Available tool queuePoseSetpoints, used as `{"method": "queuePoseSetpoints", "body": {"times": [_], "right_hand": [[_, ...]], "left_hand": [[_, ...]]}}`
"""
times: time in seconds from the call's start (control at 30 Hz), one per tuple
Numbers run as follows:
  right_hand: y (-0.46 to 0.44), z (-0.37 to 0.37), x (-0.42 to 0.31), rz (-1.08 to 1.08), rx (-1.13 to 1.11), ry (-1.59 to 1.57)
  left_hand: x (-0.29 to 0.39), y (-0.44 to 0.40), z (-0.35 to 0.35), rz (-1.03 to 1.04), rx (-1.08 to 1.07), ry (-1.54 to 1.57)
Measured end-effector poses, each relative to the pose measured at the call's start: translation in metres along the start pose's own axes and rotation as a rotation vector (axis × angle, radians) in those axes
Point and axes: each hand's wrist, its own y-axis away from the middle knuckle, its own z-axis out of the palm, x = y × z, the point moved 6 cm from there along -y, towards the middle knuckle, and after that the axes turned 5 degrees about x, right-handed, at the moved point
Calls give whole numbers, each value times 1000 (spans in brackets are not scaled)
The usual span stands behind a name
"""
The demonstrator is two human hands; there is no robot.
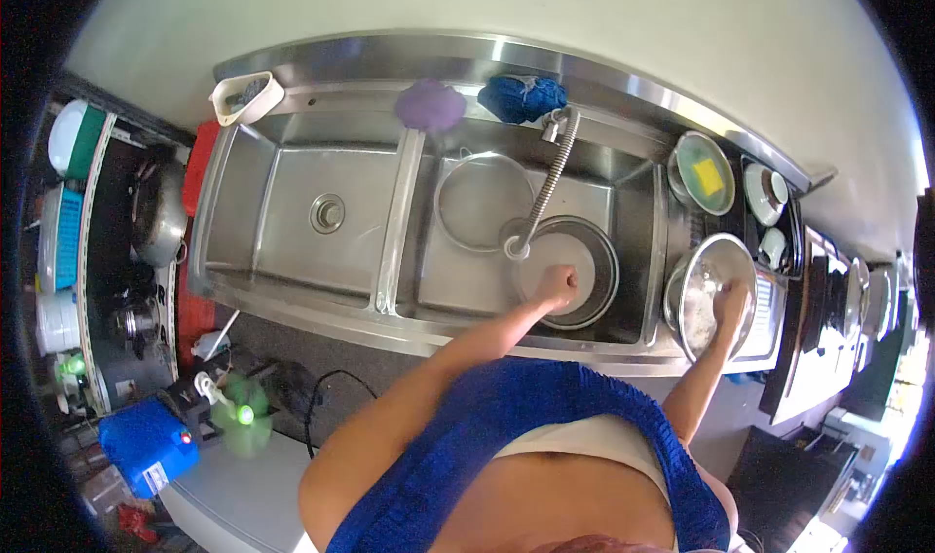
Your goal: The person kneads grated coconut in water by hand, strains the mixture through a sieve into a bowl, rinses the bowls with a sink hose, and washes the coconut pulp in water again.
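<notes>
My left hand point(558, 287) is held over a round dark-rimmed pot point(612, 282) in the right sink basin. Its fingers are curled closed, and what they hold, if anything, is hidden. Cloudy liquid shows inside the pot. Just left of that hand hangs the spout of a coiled metal faucet point(553, 181). My right hand point(730, 305) reaches inside a steel bowl point(686, 331) on the counter right of the sink. Whitish suds or liquid lie in this bowl, and the right fingers are too blurred to read. A round, clear-looking lid or basin point(446, 202) lies behind the pot.
A green-lined bowl holds a yellow sponge point(707, 175); white dishes point(766, 195) stand beside it. On the back ledge lie a purple cloth point(430, 105), a blue cloth point(522, 98) and a cream container point(245, 98). Shelves with cookware point(159, 212) stand left of the left basin point(292, 198).
</notes>
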Motion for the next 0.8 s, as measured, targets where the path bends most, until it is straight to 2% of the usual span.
{"method": "queuePoseSetpoints", "body": {"times": [0.03,0.07,0.1,0.17,0.2,0.23,0.27,0.3,0.33,0.37,0.4,0.47,0.5,0.57,0.6,0.63,0.67,0.7,0.8], "right_hand": [[-6,45,44,-189,-70,40],[6,28,29,-101,-179,99],[12,13,9,-120,-187,108],[4,-8,-19,-20,-163,123],[-2,0,-30,-171,-56,33],[-16,18,-46,-239,-67,-36],[-10,-5,-110,-180,-161,-119],[-14,15,-141,-313,-121,-248],[-20,48,-173,-374,-219,-534],[-6,36,-228,-394,-256,-693],[-8,59,-263,-470,-261,-770],[-14,110,-313,-475,-341,-869],[-18,136,-331,-488,-355,-878],[-21,154,-359,-720,-112,-1003],[-22,159,-367,-723,-125,-1010],[-21,165,-372,-701,-153,-981],[-21,172,-376,-680,-182,-949],[-22,185,-378,-784,-97,-1009],[-17,185,-385,-855,-26,-953]], "left_hand": [[-11,-2,13,35,-73,-11],[-6,8,20,430,67,-119],[-14,10,20,413,80,-109],[-31,1,16,253,9,-33],[-35,2,10,241,18,-29],[-50,3,5,13,-55,276],[-63,4,2,-212,-126,577],[-57,7,-16,-215,-118,576],[-51,16,-35,-356,-150,503],[-51,25,-51,-496,-177,430],[-56,28,-61,-497,-161,429],[-61,30,-93,-288,89,188],[-62,38,-100,-298,108,186],[-39,59,-135,-118,521,217],[8,64,-156,-94,578,364],[14,65,-163,-106,584,362],[21,66,-166,-30,549,218],[30,68,-167,44,510,78],[63,71,-175,146,473,-17]]}}
